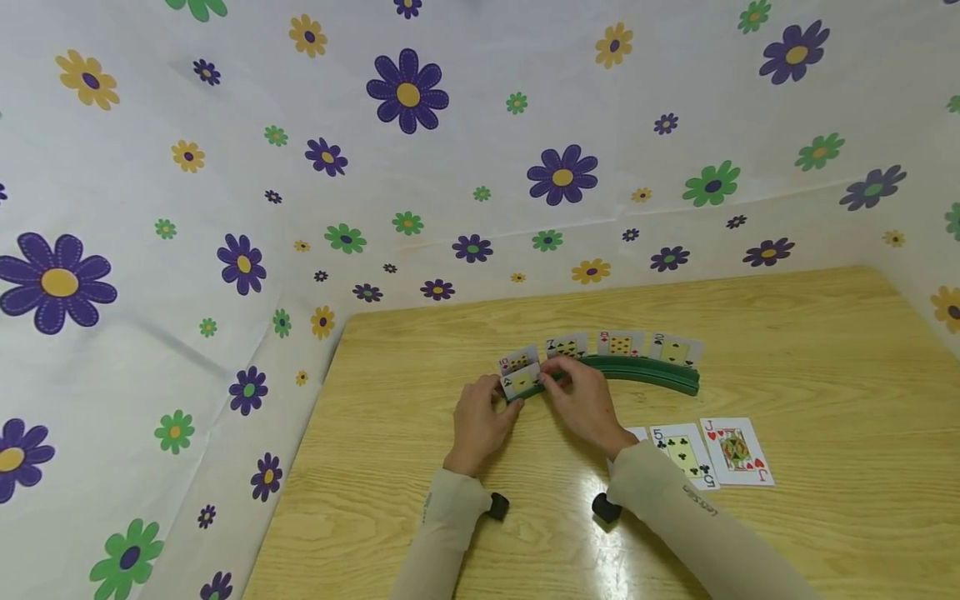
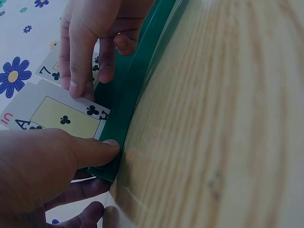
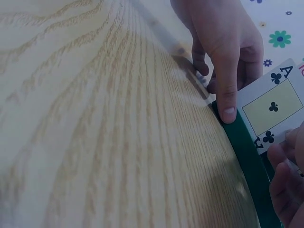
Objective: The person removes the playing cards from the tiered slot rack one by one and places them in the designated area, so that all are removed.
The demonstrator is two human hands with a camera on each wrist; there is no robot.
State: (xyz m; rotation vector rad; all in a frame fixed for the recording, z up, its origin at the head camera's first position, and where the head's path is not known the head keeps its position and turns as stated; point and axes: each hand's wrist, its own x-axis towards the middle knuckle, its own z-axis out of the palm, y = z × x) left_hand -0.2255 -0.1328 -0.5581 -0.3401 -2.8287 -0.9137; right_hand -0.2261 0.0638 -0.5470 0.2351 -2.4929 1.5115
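Note:
A curved green card holder (image 1: 645,372) stands on the wooden table. At its left end my left hand (image 1: 480,423) grips it, thumb on the front face and fingers behind. The ace of clubs (image 1: 519,382) sits tilted at this end, in front of a red-marked card (image 1: 517,361). My right hand (image 1: 585,402) pinches the ace's right edge; the right wrist view shows its fingertips (image 3: 290,138) against the card. Farther right in the holder stand a seven of clubs (image 1: 566,346), a red eight (image 1: 620,342) and a black two (image 1: 676,350).
Face up on the table (image 1: 847,375) lie a five of clubs (image 1: 684,456) and a jack of hearts (image 1: 737,452). Another card (image 1: 638,433) lies mostly hidden beneath my right forearm. A flower-patterned sheet (image 1: 465,167) hangs behind and to the sides.

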